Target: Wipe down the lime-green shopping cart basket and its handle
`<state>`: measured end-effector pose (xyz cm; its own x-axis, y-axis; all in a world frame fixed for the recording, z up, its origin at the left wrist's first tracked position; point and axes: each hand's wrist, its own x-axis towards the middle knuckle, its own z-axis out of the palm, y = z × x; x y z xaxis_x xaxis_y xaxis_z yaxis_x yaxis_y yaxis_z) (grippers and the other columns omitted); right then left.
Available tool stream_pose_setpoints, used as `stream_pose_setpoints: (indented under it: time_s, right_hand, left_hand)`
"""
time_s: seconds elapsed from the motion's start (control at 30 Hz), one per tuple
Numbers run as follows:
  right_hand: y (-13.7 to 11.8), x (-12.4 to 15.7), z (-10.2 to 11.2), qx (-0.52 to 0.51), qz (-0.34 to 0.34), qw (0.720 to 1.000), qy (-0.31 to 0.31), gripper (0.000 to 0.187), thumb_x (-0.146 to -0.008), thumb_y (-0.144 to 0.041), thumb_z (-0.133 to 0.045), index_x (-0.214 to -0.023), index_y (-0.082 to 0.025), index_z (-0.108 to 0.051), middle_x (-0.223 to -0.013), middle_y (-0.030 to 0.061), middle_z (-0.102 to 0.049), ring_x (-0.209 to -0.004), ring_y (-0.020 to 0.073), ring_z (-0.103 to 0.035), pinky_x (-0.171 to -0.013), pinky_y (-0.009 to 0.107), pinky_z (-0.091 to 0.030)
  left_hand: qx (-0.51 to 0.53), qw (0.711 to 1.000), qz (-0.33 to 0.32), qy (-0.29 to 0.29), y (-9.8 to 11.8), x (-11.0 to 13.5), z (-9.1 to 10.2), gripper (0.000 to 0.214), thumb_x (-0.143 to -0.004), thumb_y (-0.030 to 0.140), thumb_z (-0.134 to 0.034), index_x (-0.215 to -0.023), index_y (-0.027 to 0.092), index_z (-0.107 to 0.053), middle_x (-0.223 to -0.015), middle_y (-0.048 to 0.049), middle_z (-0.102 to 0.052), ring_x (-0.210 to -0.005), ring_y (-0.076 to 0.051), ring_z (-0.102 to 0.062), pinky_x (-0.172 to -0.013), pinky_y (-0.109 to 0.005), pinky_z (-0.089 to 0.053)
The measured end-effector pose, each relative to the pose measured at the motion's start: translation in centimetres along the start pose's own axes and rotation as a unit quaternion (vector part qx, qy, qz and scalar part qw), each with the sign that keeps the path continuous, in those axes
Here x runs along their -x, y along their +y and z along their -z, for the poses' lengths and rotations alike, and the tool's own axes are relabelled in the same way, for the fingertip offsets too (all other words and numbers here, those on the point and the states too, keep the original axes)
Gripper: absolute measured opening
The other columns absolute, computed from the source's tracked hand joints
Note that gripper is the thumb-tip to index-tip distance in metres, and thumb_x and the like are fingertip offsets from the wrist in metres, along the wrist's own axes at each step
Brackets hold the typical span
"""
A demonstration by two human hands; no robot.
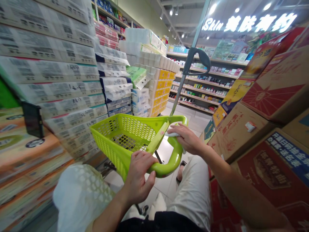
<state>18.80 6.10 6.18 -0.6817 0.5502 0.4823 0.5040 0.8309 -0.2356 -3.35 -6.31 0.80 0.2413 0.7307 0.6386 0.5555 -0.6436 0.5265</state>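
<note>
A lime-green shopping cart with a perforated plastic basket stands in front of my knees. Its basket shows no goods inside. My left hand grips the near side of the cart where the curved handle joins the basket, fingers over the top and thumb below. On the far side of that handle, my right hand presses a white wipe or tissue against the green plastic. Part of the wipe is hidden under the fingers.
Tall stacks of wrapped paper packs rise close on the left. Cardboard cartons crowd the right. A metal pole with a grey loop grip stands beyond the handle. Stocked shelves line the back, past a tiled floor.
</note>
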Motion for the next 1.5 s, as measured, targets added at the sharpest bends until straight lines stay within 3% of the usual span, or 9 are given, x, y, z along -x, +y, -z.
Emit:
stream_pose_setpoints:
  time_s: [0.13,0.2,0.37,0.47,0.77,1.03,1.17,1.3,1.5]
  right_hand:
    - [4.9,-1.3,0.9,0.035,-0.133,0.99,0.031,0.034,-0.085,-0.011,-0.04,-0.102,-0.019,-0.068,-0.103,0.0084,-0.072,-0.1,0.0222,-0.065,-0.094,0.042,-0.05]
    - [5.6,-1.7,0.9,0.046,-0.157,0.986,0.026,0.032,-0.088,-0.014,-0.039,-0.102,-0.019,-0.068,-0.102,0.009,-0.072,-0.096,0.022,-0.066,-0.09,0.041,-0.052]
    - [0.4,-0.8,0.2,0.003,-0.008,1.0,-0.019,0.03,-0.096,-0.023,-0.04,-0.115,-0.022,-0.063,-0.119,0.0058,-0.068,-0.122,0.0215,-0.056,-0.108,0.045,-0.04]
    - [-2.1,-0.4,0.4,-0.013,0.066,0.995,-0.068,0.029,-0.098,-0.028,-0.041,-0.116,-0.023,-0.062,-0.119,0.0052,-0.068,-0.12,0.0198,-0.057,-0.107,0.042,-0.04]
    - [3.3,-3.6,0.8,0.05,-0.088,0.994,-0.038,0.038,-0.1,-0.032,-0.034,-0.095,-0.02,-0.069,-0.095,0.0065,-0.073,-0.086,0.019,-0.066,-0.078,0.031,-0.05]
    - [-5.1,-2.3,0.3,0.01,0.12,0.985,-0.12,0.027,-0.097,-0.028,-0.044,-0.09,-0.024,-0.069,-0.08,0.0016,-0.071,-0.079,0.016,-0.065,-0.086,0.031,-0.048]
    - [-4.6,0.1,0.8,-0.001,0.14,0.986,-0.086,0.026,-0.099,-0.03,-0.042,-0.1,-0.023,-0.067,-0.095,0.0036,-0.073,-0.097,0.0163,-0.067,-0.103,0.037,-0.043]
    - [-1.0,1.4,0.4,-0.03,0.092,0.995,0.014,0.03,-0.1,-0.033,-0.039,-0.116,-0.023,-0.062,-0.114,0.0063,-0.071,-0.112,0.0177,-0.063,-0.102,0.037,-0.046]
    - [4.3,0.5,-0.1,-0.015,-0.123,0.987,0.105,0.039,-0.098,-0.043,-0.036,-0.106,-0.022,-0.067,-0.099,0.0062,-0.074,-0.089,0.0209,-0.07,-0.079,0.032,-0.054]
  left_hand:
    - [-0.001,1.0,-0.005,0.007,0.1,0.4,0.4,0.018,-0.084,0.029,-0.039,-0.085,0.022,-0.055,-0.079,-0.002,-0.061,-0.081,-0.022,-0.052,-0.084,-0.042,-0.033]
    - [-0.006,1.0,-0.004,0.01,0.2,0.5,0.5,0.017,-0.083,0.029,-0.039,-0.085,0.022,-0.055,-0.079,-0.0024,-0.061,-0.081,-0.022,-0.052,-0.084,-0.042,-0.034]
    - [-0.01,1.0,-0.005,0.01,0.0,0.7,0.5,0.017,-0.082,0.028,-0.04,-0.084,0.022,-0.055,-0.078,-0.0029,-0.062,-0.081,-0.022,-0.052,-0.083,-0.042,-0.035]
    - [-0.009,1.0,-0.005,0.01,0.0,0.8,0.6,0.018,-0.083,0.029,-0.039,-0.083,0.022,-0.056,-0.079,-0.0031,-0.062,-0.081,-0.022,-0.053,-0.082,-0.042,-0.035]
    - [-0.009,1.0,-0.011,0.013,0.1,0.5,0.6,0.017,-0.083,0.029,-0.038,-0.084,0.022,-0.055,-0.078,-0.0026,-0.061,-0.08,-0.022,-0.052,-0.082,-0.041,-0.035]
    - [-0.015,1.0,-0.004,0.012,-0.4,1.2,0.6,0.022,-0.086,0.032,-0.036,-0.084,0.022,-0.056,-0.079,-0.0045,-0.061,-0.082,-0.023,-0.051,-0.082,-0.042,-0.036]
    - [-0.014,1.0,-0.006,0.01,-0.5,1.5,0.9,0.022,-0.086,0.032,-0.036,-0.084,0.022,-0.056,-0.079,-0.0042,-0.062,-0.083,-0.024,-0.052,-0.084,-0.043,-0.036]
    - [-0.011,1.0,-0.004,0.002,-0.4,1.3,0.9,0.022,-0.086,0.032,-0.036,-0.083,0.023,-0.055,-0.079,-0.0041,-0.062,-0.083,-0.023,-0.053,-0.084,-0.043,-0.036]
    - [-0.009,1.0,-0.012,0.013,-0.4,1.2,0.8,0.02,-0.086,0.032,-0.037,-0.084,0.023,-0.055,-0.08,-0.0039,-0.062,-0.083,-0.023,-0.052,-0.083,-0.042,-0.036]
